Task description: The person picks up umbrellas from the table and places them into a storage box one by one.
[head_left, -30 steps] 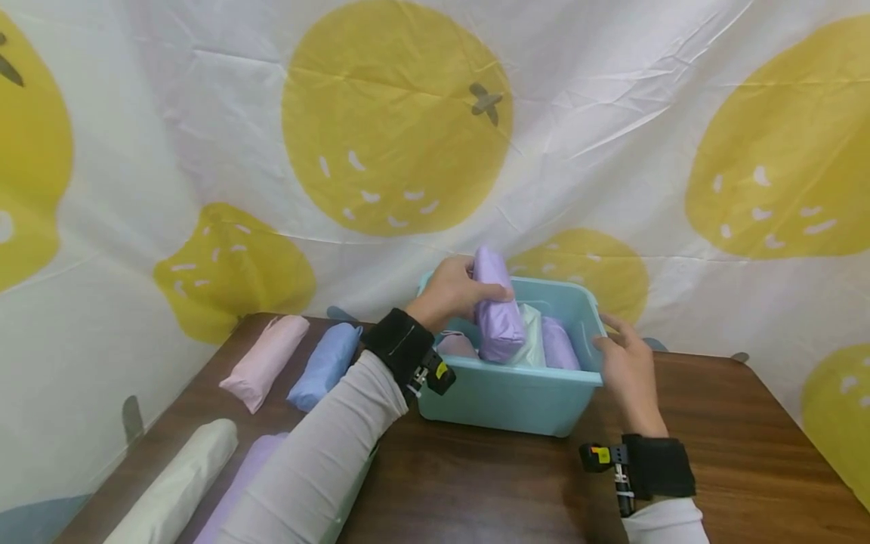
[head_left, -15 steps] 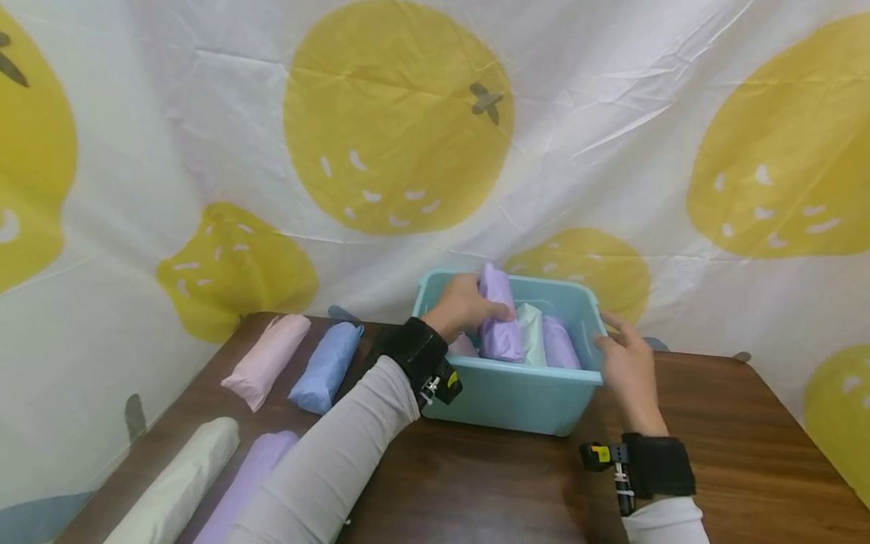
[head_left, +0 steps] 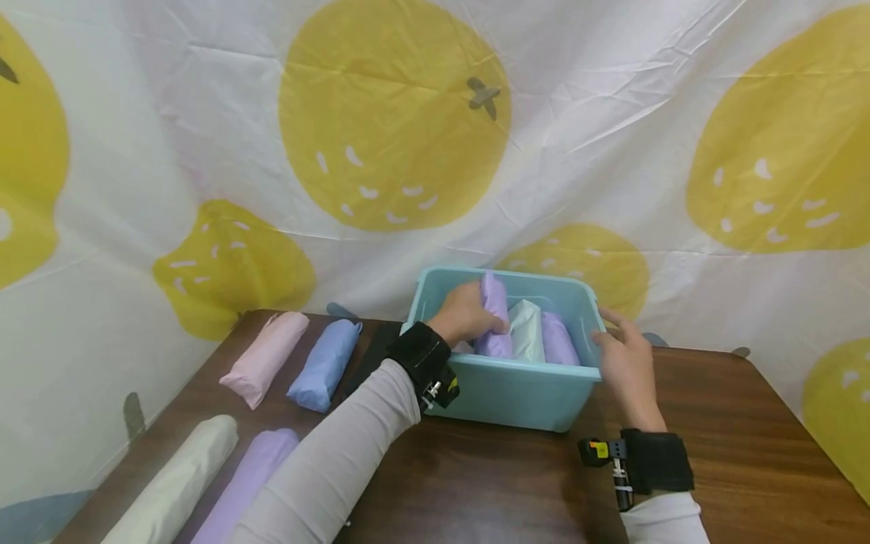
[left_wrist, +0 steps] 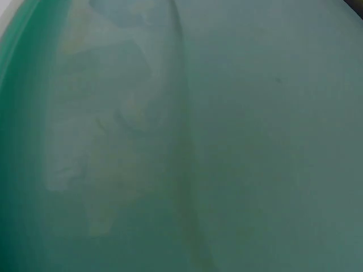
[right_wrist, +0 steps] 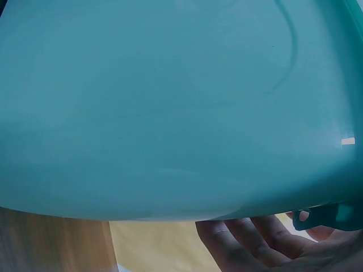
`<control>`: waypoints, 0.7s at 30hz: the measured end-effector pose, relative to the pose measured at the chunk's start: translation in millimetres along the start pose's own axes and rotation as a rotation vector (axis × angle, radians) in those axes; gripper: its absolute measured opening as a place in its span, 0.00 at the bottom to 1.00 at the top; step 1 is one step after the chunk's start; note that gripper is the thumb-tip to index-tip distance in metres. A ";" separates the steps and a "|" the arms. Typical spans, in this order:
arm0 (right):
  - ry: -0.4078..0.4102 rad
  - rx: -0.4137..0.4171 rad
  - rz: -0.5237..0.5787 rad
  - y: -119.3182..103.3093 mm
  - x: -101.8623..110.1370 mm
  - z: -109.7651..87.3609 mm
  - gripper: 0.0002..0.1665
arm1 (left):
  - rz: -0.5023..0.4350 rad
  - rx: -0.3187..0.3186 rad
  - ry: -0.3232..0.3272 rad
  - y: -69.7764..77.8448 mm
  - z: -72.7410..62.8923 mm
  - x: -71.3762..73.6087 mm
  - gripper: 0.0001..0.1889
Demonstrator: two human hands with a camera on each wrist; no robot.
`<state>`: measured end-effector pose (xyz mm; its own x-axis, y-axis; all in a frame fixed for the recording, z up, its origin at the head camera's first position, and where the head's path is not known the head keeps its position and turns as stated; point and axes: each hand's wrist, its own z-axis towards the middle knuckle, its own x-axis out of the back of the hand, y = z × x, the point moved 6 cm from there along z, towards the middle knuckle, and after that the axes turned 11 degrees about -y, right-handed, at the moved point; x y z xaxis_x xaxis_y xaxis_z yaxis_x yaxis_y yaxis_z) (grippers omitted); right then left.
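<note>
A light teal plastic bin stands on the table by the curtain. My left hand reaches over its left side and grips a shiny lilac roll-shaped bundle, which stands tilted inside. To its right, in the bin, lie a pale mint bundle and a second lilac bundle. A bit of pink shows under my left hand. My right hand holds the bin's right end at the rim; its fingers lie behind the wall in the right wrist view. Bin wall fills the left wrist view.
On the table's left side lie a pink bundle, a blue bundle, a long pale green roll and a long lilac roll. A curtain with yellow fruit prints hangs behind the wooden table.
My left hand has lowered the lilac bundle deeper into the bin, beside the mint one. The right hand stays at the bin's right end.
</note>
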<state>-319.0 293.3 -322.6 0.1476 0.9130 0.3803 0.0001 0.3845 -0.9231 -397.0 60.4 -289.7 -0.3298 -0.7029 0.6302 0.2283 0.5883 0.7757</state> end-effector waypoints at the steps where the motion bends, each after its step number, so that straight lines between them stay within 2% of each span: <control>1: 0.001 0.000 0.002 -0.1 0.0 0.4 0.33 | 0.014 0.001 -0.004 -0.6 0.1 0.3 0.27; 6: 0.004 0.001 -0.002 -1.6 -0.2 1.0 0.33 | 0.069 -0.005 -0.032 -0.5 -1.4 -0.4 0.26; 13: 0.006 -0.006 -0.005 0.9 -0.3 0.1 0.32 | 0.085 -0.005 -0.079 -0.1 -2.9 -9.4 0.24; 21: 0.013 -0.009 -0.016 1.9 2.3 -0.4 0.33 | 0.209 -0.048 -0.180 3.8 -1.5 -18.6 0.16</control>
<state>-318.3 296.1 -323.5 0.1602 0.9048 0.3945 0.0113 0.3979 -0.9174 -388.7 75.2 -298.4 -0.4270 -0.4833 0.7643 0.3505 0.6906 0.6326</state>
